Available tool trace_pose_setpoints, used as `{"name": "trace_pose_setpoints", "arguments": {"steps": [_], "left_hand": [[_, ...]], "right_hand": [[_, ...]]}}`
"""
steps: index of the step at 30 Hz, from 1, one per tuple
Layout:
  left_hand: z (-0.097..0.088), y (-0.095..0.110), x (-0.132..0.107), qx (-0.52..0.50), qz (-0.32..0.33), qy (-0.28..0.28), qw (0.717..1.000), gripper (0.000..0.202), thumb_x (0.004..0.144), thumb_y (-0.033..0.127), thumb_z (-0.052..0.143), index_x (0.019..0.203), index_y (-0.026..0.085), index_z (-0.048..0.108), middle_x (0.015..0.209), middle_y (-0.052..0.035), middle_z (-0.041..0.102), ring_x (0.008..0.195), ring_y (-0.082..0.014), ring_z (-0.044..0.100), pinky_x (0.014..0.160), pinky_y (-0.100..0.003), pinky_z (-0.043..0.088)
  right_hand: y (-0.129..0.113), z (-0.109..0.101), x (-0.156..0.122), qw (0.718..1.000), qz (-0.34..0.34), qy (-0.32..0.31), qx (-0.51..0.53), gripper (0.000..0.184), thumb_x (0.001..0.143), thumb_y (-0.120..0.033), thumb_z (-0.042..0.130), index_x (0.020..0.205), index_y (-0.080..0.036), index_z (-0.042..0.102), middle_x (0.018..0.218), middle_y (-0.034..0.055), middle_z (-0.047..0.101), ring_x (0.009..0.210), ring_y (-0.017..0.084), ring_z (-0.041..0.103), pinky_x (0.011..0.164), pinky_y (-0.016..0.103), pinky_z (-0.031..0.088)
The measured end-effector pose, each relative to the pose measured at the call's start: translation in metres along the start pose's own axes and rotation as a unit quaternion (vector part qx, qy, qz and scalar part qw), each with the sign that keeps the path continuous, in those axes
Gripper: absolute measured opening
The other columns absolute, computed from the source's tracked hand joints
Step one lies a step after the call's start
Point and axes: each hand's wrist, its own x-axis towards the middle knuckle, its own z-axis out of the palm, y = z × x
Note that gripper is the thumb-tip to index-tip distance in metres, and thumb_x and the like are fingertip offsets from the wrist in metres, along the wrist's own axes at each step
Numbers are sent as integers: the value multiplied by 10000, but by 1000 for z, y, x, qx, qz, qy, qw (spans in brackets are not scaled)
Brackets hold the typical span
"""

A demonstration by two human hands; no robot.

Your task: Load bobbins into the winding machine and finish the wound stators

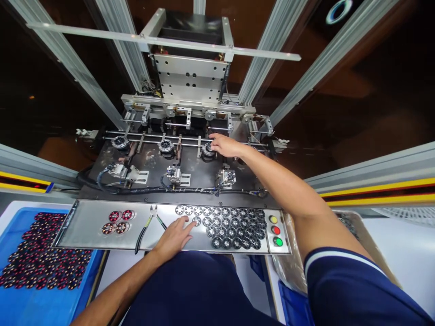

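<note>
My right hand (224, 146) reaches over the third fixture from the left, its fingers at the edge of a round black part (208, 148) that they partly hide. My left hand (173, 239) is low over the metal tray (84, 226), fingers spread, with fingertips at a spoked black disc (196, 221) near the left side of the rows. Several more black discs (225, 222) lie in rows to its right. Left of this hand rest wire cutters (146, 228) with dark and green handles. Similar round parts sit on the left fixture (120, 143) and the second fixture (166, 146).
Red and copper wound discs (114, 216) lie at the tray's left. Yellow, red and green buttons (276, 230) are at its right end. A blue bin (64, 303) holds many wound discs. Yellow safety bars (384, 194) and aluminium posts (288, 45) flank the machine; cables (156, 191) cross its front.
</note>
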Motion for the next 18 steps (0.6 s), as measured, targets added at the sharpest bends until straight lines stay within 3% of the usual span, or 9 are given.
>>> {"name": "trace_pose_setpoints", "arguments": {"steps": [10, 13, 18], "left_hand": [[5, -9, 3, 34, 31, 37, 998, 150, 887, 314, 613, 935, 172, 623, 1048, -111, 674, 927, -251, 659, 829, -417, 560], [4, -9, 5, 16, 36, 50, 998, 155, 918, 314, 567, 943, 174, 627, 1083, -119, 687, 937, -243, 673, 848, -417, 557], [-7, -5, 2, -47, 15, 69, 996, 194, 930, 336, 550, 1043, 190, 612, 1112, -107, 694, 1056, -235, 664, 938, -406, 532]], "right_hand": [[10, 5, 15, 997, -16, -58, -54, 238, 925, -174, 506, 945, -107, 733, 1481, 138, 466, 1356, 250, 460, 1130, 318, 347], [11, 6, 17, 996, -16, -67, -61, 234, 940, -205, 514, 939, -105, 726, 1434, 139, 518, 1337, 253, 477, 1124, 343, 357], [14, 14, 22, 995, -10, -78, -66, 255, 937, -327, 578, 1114, -155, 641, 1328, 100, 579, 1236, 244, 540, 1050, 496, 433]]}}
